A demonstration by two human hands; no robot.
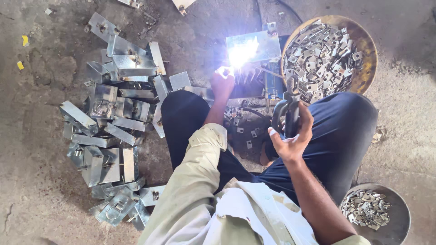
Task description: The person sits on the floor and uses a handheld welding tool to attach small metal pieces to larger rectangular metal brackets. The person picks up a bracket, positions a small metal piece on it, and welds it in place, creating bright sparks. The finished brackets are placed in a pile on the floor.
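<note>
I sit on a concrete floor with my knees apart. My right hand (290, 136) grips a dark welding electrode holder (287, 111) whose rod reaches forward to a bright white arc (240, 52). The arc burns on a shiny metal box piece (261, 45) that lies in front of me. My left hand (221, 81) reaches forward and rests against the near edge of that piece, right beside the glare. Whether its fingers pinch a small part is washed out by the light.
A heap of several shiny metal boxes (113, 109) lies on the floor at my left. A large round pan (363, 41) of small metal clips stands at the far right; a smaller dish (399, 213) of clips sits by my right hip. Loose clips (247, 131) lie between my legs.
</note>
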